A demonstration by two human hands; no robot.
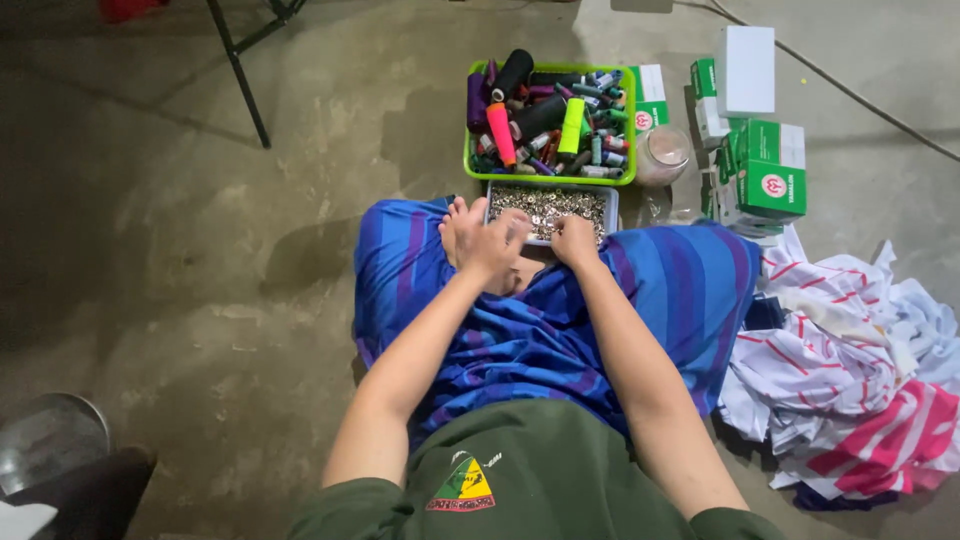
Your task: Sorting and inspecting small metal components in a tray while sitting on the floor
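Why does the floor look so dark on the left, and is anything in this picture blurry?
Head view: light falls from the upper right, brightening the white boxes and striped cloth; the concrete floor dims toward the left corners; both hands, left hand and right hand, look slightly soft at the grey tray; the thread basket stays sharp.

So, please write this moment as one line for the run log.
left hand: at grey tray of small metal pieces | right hand: at tray edge | behind: green basket of thread spools | grip: unclear
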